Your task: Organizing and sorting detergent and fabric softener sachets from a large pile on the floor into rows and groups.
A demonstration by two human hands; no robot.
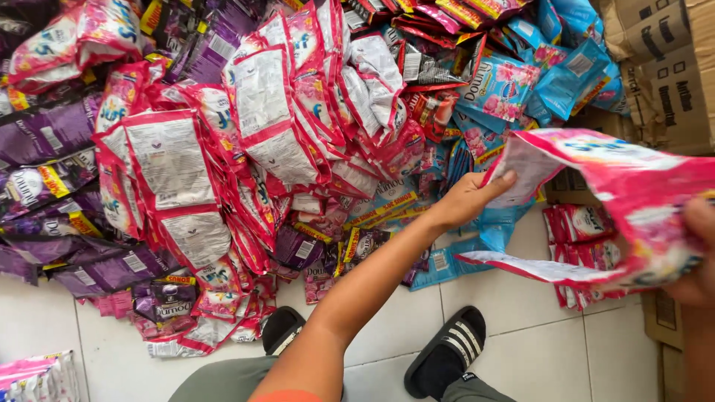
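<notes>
Head view. Nearest the camera, at the right edge, the right hand (696,257) is seen only in part, its fingers clamped on the lower right end of a large pink sachet strip (618,201) that is folded back on itself, one layer above and one below. The left hand (471,197), at the end of a bare forearm reaching up from the lower centre, grips the far left edge of the upper layer, thumb on top against the pale reverse side. The strip is thus held between both hands, above the white tiled floor (521,350) and to the right of the heap. Below, two feet in black slides (447,353) with white stripes stand on the tiles. A broad heap of pink-and-white sachet strips (246,149) fills the centre, many lying printed-back upward. Purple sachets (59,193) lie at the left, blue sachets (514,89) at the upper right. A small stack of pink sachets (577,231) rests beneath the held strip. Brown cartons (663,67) stand at the right.
</notes>
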